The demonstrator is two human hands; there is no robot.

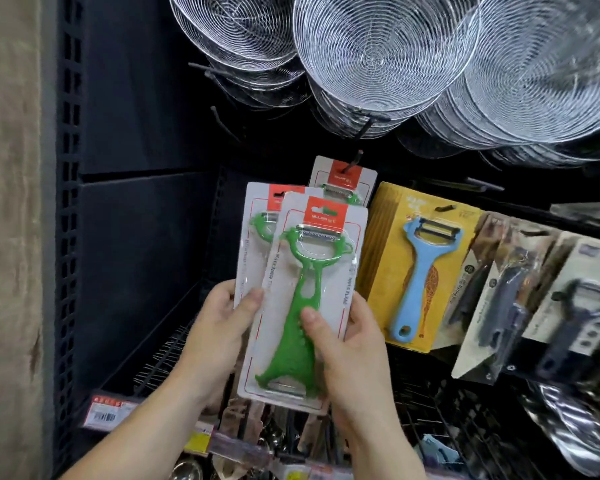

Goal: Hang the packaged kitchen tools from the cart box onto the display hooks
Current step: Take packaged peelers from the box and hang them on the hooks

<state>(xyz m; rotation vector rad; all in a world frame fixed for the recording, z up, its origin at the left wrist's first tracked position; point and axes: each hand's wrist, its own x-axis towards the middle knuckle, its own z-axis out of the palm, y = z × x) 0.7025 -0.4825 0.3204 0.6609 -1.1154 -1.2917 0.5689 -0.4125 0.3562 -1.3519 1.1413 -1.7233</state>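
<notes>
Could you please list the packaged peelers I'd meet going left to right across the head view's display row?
Green plastic peeler pack held in both hands → blue peeler on yellow giraffe card → dark peeler in clear-fronted pack → black peeler on grey card.

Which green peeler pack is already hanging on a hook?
The rear green peeler pack, on the hook above the two that the left hand and right hand hold.

Two green peelers in white blister cards with red headers, the front pack [302, 296] overlapping the rear pack [257, 237], upright; a third pack [343, 183] hangs on a hook [352, 162] behind
</notes>
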